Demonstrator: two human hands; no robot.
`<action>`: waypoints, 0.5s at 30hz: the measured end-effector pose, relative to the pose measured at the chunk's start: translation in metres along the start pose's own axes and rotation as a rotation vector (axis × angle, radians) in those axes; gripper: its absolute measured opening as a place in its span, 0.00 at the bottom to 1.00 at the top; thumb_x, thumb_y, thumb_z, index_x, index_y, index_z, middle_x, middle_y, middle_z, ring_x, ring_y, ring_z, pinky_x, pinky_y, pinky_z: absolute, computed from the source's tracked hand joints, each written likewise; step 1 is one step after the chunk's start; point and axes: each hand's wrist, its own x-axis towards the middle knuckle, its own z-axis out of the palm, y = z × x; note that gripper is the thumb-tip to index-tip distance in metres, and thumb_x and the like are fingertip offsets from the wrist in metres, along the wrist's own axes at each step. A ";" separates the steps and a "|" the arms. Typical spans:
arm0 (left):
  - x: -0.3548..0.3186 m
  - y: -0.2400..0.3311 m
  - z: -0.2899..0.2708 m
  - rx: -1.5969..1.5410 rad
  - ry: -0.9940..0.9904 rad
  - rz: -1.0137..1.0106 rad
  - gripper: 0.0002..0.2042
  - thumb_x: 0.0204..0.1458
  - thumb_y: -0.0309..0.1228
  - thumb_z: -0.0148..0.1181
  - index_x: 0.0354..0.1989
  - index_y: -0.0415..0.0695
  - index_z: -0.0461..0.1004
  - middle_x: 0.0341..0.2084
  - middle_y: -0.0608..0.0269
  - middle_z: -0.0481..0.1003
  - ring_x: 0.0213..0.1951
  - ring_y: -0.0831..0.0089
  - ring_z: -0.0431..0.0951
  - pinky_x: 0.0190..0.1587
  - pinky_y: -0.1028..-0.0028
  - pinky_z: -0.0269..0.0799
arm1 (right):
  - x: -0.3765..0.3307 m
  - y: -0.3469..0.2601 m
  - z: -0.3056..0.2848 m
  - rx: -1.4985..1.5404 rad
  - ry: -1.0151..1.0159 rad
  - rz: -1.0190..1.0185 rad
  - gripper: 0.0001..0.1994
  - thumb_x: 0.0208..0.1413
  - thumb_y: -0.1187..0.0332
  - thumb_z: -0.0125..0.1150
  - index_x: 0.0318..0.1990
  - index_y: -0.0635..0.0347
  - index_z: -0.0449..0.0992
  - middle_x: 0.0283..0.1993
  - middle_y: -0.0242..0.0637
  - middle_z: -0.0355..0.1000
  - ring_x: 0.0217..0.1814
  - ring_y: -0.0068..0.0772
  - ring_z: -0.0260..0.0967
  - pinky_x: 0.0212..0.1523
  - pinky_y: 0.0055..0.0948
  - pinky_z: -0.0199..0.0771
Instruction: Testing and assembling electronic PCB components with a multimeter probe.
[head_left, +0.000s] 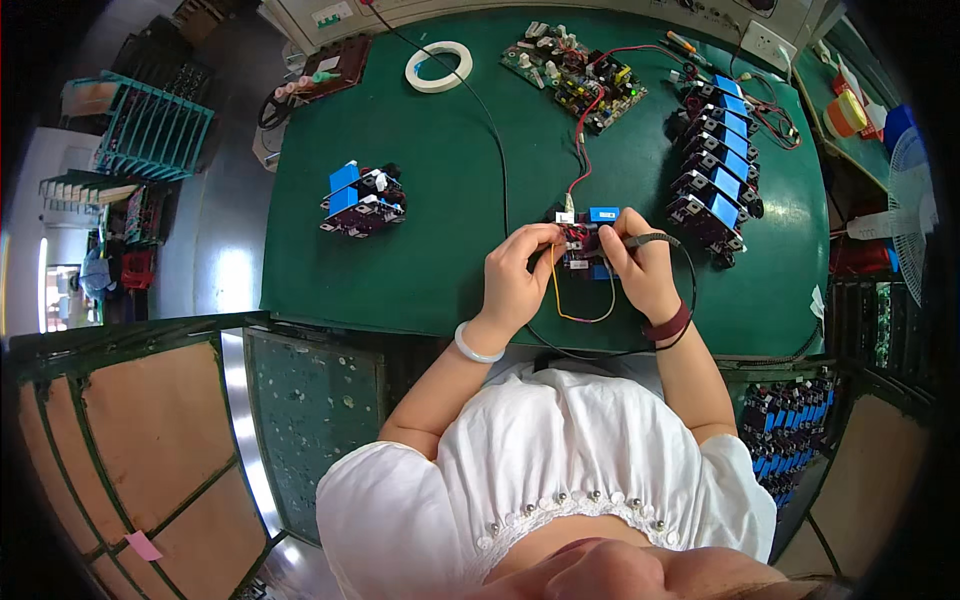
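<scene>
A seated person bends over a green worktop [420,200], both hands closed on a small circuit module [585,240] with a blue block component, which sits just in front of the chest near the worktop's middle. The left hand [515,275] pinches the module's left edge between thumb and fingers, its grip clenched on the board; the right hand [640,265] holds a thin dark probe [650,239] pen-fashion, tip down against the module. Red and black leads [585,130] run from the module up to a larger populated test board [580,75] at the far edge, and a yellow wire [572,300] loops below the hands.

By the look of it, this is the probing or checking step on one unit. The next move seems to call for a steady left-hand hold while the tip stays on its contact.

A row of like modules [718,170] lines the right side; two more modules [362,198] sit apart at left, and a tape roll [438,67] lies beyond.
</scene>
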 end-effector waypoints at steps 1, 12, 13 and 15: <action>0.000 -0.001 0.000 0.001 0.000 -0.001 0.08 0.49 0.15 0.64 0.38 0.36 0.75 0.36 0.55 0.80 0.36 0.60 0.83 0.39 0.69 0.80 | 0.000 -0.001 0.000 -0.028 -0.005 -0.007 0.13 0.64 0.70 0.58 0.28 0.64 0.66 0.17 0.34 0.62 0.20 0.18 0.58 0.22 0.24 0.60; 0.001 0.001 -0.003 0.037 -0.038 0.019 0.09 0.50 0.13 0.63 0.40 0.35 0.77 0.38 0.52 0.79 0.38 0.64 0.83 0.41 0.71 0.81 | 0.001 -0.007 -0.001 -0.058 -0.015 -0.051 0.12 0.62 0.72 0.59 0.27 0.64 0.67 0.18 0.40 0.65 0.18 0.26 0.60 0.22 0.28 0.62; 0.000 0.001 -0.002 0.035 -0.039 0.017 0.10 0.50 0.13 0.63 0.40 0.35 0.77 0.38 0.53 0.79 0.38 0.64 0.83 0.41 0.71 0.81 | 0.000 -0.007 -0.002 -0.073 -0.011 -0.042 0.11 0.62 0.72 0.59 0.27 0.64 0.67 0.18 0.40 0.65 0.18 0.26 0.60 0.23 0.27 0.62; 0.001 0.003 -0.002 0.037 -0.047 0.037 0.09 0.49 0.13 0.63 0.39 0.35 0.76 0.38 0.53 0.79 0.38 0.63 0.83 0.40 0.71 0.81 | -0.002 -0.005 -0.002 -0.072 -0.009 -0.057 0.11 0.62 0.72 0.59 0.27 0.63 0.67 0.18 0.39 0.65 0.18 0.25 0.61 0.22 0.28 0.61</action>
